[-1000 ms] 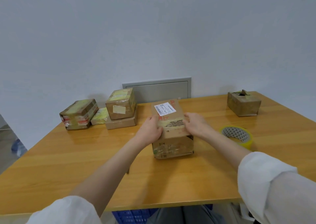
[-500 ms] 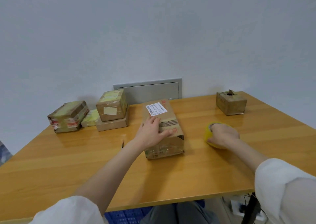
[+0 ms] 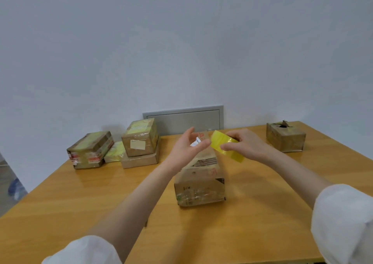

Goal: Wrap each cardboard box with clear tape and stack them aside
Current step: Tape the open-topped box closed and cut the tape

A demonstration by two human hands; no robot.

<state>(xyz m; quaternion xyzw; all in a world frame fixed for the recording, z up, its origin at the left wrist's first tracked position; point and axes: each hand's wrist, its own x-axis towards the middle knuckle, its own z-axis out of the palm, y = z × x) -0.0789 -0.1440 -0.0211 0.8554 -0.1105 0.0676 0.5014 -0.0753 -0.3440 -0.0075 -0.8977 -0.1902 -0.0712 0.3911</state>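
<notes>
cardboard box (image 3: 199, 185) lies lengthwise toward wall (image 3: 181, 41); right hand (image 3: 249, 145) grips tape roll (image 3: 219, 142), left hand (image 3: 184, 149) spread.

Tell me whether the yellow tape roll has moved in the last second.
Yes. The tape roll left the table right of the middle box and is now held in the right hand, raised above that box's top.

Not much of the person to see really: the left sleeve (image 3: 80, 251) and right sleeve (image 3: 343, 223) are both white, plain, loose, kinda puffy fabric that ends around the elbow. Below that it's just bare forearms (image 3: 129, 209), and the left hand (image 3: 184, 151) and right hand (image 3: 249, 145) are bare too.
</notes>
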